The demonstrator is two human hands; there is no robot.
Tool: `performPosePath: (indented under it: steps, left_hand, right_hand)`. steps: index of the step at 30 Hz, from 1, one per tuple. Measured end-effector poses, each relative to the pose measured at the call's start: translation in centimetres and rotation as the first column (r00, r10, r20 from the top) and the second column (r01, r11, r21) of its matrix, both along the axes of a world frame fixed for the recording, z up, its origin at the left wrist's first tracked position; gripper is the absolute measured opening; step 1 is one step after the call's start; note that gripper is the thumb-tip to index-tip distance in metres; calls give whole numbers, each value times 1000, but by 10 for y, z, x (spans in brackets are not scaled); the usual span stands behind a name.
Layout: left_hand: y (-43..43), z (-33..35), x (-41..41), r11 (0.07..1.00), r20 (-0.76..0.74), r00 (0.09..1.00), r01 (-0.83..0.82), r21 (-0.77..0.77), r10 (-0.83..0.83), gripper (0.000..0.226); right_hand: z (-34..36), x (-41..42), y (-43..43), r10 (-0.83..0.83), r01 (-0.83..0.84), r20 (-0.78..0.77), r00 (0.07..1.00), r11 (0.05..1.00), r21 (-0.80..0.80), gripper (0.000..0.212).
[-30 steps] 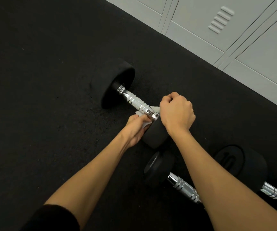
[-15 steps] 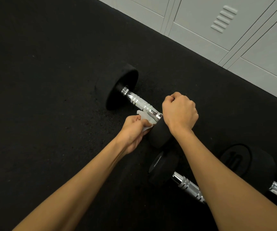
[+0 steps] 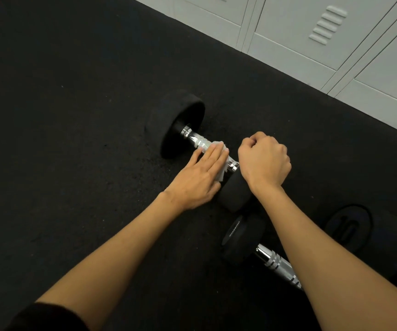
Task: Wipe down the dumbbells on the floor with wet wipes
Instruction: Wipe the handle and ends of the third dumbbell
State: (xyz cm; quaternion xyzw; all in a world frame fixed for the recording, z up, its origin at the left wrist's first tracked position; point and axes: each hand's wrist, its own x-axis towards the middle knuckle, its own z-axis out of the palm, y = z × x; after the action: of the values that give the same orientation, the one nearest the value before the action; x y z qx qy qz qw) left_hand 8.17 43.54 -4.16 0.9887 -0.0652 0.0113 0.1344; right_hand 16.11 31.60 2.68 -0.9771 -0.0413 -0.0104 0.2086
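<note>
Left hand (image 3: pixel 198 177) lies flat, covering most of the wipe (image 3: pixel 219 145); right hand (image 3: pixel 264 161) fisted, its grip seemingly empty

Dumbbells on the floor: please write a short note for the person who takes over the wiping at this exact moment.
Left hand: flat, fingers extended, pressing the white wipe onto the chrome handle of the far dumbbell.
Right hand: closed fist, resting on that dumbbell's near head; whether it holds anything cannot be seen.
Second dumbbell lies nearer, beside a head marked 10, all on the black floor.
Done: handle wipe under way.
Left: finish this handle, its heads, then the other dumbbells.
</note>
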Motion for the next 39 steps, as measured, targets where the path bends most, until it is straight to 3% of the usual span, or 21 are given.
performPosePath:
  steps: [9,13,17,22,26,28,31,33,36,39]
  left_hand:
    - [14,18,56,992,-53,992,115,52,-113,39]
    - [13,4,39,985,74,994,88,-148,-78,35]
    - [16,-7,25,980,145,986,101,-169,-77,44]
    - [17,12,47,983,1,990,140,-120,-141,40]
    - [12,19,61,995,-80,994,75,-73,-81,68]
    - [8,18,62,994,-42,998,43,-96,-47,55]
    - [2,11,52,962,54,998,35,-270,-21,27]
    - [1,7,42,939,94,995,62,-337,-32,26]
    - [6,9,45,949,71,995,85,-304,-66,28]
    - [2,19,57,983,42,999,5,-182,2,20]
  right_hand:
    - [2,2,-1,-6,6,-21,1000,1000,4,33]
    - [1,4,-1,-14,14,-27,1000,1000,21,32]
    - [1,1,1,-8,8,-16,1000,1000,2,31]
    - [-1,-1,0,0,0,-12,1000,1000,-19,31]
    - [0,1,-1,6,-7,-18,1000,1000,-12,30]
    - [1,2,-2,4,-4,-26,1000,1000,-3,30]
    - [1,2,-1,-1,1,-24,1000,1000,4,30]
    - [1,1,-1,3,-3,-15,1000,1000,1,29]
    - [0,-2,-1,12,-12,2,1000,1000,-14,30]
    - [0,-2,-1,17,-17,0,1000,1000,-17,30]
